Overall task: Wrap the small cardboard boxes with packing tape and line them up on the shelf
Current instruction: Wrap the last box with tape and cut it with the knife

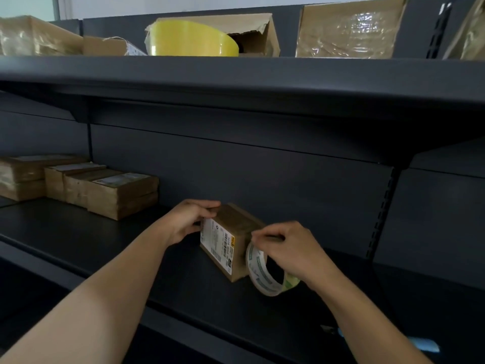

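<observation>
Well, at the left a row of boxes [110,190] stands on the shelf [78,232], each one touching the next (they look already taped, I judge). Well apart from them, more to the right, my left hand [187,222] grips the box [233,232] that I am working on. The fingers are curled over its far top edge and the thumb lies on the left side. The box seems to rest on the shelf, turned at an angle, with its white label [217,245] toward me.

Just beside its right face is the roll [262,269], touching the box or nearly so. My right hand [288,248] is over the roll, with thumb and forefinger pinched together at its top. I cannot tell if the tape end is stuck to the box.

I judge the box light and stiff, so it may slide on the smooth shelf. It is better to hold it by the edges, where the cardboard is strongest. The tape is thin and sticky, so I would hold only its very end and keep it tight.
</observation>
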